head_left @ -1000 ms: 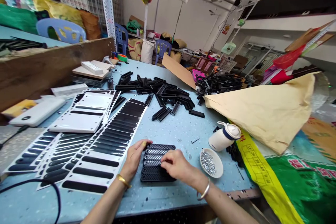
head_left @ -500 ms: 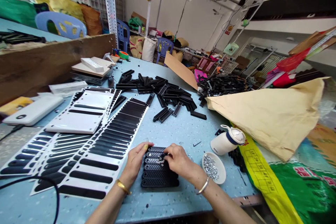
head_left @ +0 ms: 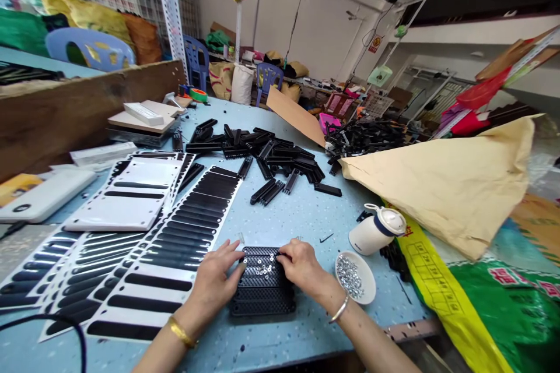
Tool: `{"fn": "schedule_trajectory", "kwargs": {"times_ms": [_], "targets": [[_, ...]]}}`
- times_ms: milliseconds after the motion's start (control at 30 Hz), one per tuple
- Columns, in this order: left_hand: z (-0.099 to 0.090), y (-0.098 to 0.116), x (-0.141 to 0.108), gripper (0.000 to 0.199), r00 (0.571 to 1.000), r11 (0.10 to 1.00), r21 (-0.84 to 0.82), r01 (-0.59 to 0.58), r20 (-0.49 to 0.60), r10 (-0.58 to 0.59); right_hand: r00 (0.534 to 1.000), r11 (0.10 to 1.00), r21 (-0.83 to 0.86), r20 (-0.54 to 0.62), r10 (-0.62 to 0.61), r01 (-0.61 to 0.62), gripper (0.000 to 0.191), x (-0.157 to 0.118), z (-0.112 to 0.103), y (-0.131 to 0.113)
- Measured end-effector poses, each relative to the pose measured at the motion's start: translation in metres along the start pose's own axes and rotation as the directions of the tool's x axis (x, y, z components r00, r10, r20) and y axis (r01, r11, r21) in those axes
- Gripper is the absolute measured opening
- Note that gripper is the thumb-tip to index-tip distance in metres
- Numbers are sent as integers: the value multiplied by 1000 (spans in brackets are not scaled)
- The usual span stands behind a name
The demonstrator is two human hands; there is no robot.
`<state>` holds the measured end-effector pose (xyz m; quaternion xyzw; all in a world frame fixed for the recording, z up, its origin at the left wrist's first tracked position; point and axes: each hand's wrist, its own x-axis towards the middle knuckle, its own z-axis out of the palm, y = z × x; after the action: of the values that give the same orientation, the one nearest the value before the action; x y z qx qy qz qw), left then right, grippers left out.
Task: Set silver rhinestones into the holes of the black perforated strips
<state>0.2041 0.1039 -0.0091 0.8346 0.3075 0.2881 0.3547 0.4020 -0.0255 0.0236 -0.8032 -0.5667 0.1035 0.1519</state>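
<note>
Several black perforated strips [head_left: 262, 301] lie side by side as a block on the blue table near its front edge. Small silvery nuts [head_left: 263, 268] are scattered on the upper strips. At the block's left side is my left hand [head_left: 217, 273], fingers apart, with fingertips at the upper left corner. My right hand [head_left: 303, 268] is at the upper right corner, thumb and fingers pressed together; whatever they pinch is too small to make out. A white bowl [head_left: 368, 287] of small metal nuts stands right of my right wrist.
Sheets of black strip stickers [head_left: 144, 301] cover the table's left. Black plastic pieces [head_left: 266, 154] are heaped behind. A white bottle [head_left: 371, 234] lies beyond the bowl, beside brown paper [head_left: 441, 180]. A black cable [head_left: 48, 317] curves at lower left.
My left hand has opened its fingers and shifted slightly left. My right hand has moved a little right to the strips' upper right end. The whole view has shifted slightly.
</note>
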Motion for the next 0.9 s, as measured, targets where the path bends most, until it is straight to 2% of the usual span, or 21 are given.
{"fn": "schedule_trajectory", "kwargs": {"times_ms": [233,533,700,900], "targets": [[10,2,6,20,991,983,135,-122,64,114,1000,999,-46,-21,0,-1,18,1,8,3],[16,5,23,19,989,980,151,-133,89,121,998,997,-70,-46,-39,36,20,-6,0,8],[11,0,17,27,991,973,186,-133,52,125,995,996,-52,-66,-75,72,31,-18,-4,8],[2,-1,3,42,973,939,259,-228,87,212,988,982,-109,-15,-157,154,42,-28,-4,6]]}}
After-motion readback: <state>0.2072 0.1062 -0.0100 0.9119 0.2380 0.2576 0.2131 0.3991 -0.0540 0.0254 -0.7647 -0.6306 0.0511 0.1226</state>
